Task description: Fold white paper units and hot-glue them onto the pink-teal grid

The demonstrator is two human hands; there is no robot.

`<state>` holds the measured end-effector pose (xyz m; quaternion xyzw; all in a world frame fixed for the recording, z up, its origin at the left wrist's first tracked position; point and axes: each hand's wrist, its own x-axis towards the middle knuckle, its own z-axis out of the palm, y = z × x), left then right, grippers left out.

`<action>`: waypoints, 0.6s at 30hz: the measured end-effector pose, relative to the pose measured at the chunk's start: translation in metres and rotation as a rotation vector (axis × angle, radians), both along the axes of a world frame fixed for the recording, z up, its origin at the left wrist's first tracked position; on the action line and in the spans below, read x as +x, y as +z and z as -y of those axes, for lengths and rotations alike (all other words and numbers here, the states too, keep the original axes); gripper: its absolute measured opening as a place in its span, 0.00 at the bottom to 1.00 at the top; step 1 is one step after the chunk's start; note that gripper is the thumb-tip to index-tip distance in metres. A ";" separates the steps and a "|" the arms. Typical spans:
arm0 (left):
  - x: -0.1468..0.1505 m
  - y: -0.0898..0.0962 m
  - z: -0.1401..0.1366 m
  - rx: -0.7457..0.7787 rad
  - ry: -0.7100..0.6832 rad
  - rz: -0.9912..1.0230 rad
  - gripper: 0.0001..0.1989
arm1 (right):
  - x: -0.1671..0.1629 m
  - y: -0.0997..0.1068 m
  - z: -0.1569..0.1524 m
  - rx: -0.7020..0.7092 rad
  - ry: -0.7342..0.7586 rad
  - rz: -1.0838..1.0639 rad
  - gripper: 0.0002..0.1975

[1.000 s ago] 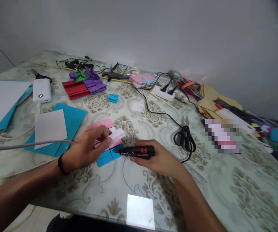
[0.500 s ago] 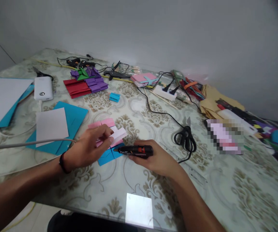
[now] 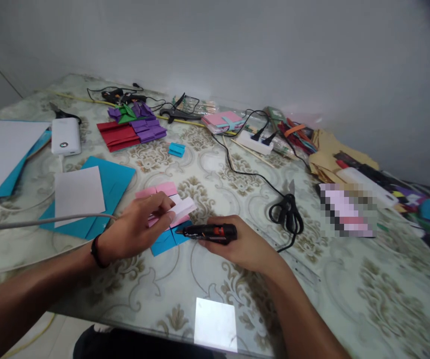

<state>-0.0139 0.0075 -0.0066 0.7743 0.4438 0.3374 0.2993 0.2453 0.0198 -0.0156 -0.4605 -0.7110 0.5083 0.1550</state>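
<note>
Between thumb and fingers, my left hand (image 3: 140, 219) pinches a folded white paper piece (image 3: 184, 208). Beneath that hand lie pink folded paper (image 3: 166, 188) and blue folded paper (image 3: 166, 243), partly hidden by the fingers. My right hand (image 3: 242, 244) is wrapped round a black glue gun (image 3: 213, 232). Its nozzle points left, just above the blue paper and close below the white piece; whether it touches, I cannot tell. Left of my left hand, a white sheet (image 3: 79, 193) rests on blue sheets (image 3: 119, 182).
Black scissors (image 3: 287, 214) lie right of the glue gun. Further back are a white power strip (image 3: 255, 143) with black cords, a small blue folded piece (image 3: 176, 149), red folded paper (image 3: 116, 135) and purple folded paper (image 3: 149, 130). A white power bank (image 3: 66, 137) sits at the left.
</note>
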 end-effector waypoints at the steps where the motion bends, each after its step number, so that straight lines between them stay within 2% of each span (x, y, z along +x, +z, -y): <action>1: 0.000 0.000 0.000 -0.001 -0.001 -0.001 0.08 | 0.000 0.000 0.000 -0.002 0.003 0.000 0.13; 18: -0.001 -0.001 0.000 0.000 0.013 -0.007 0.08 | 0.004 0.004 -0.001 -0.077 0.024 0.039 0.13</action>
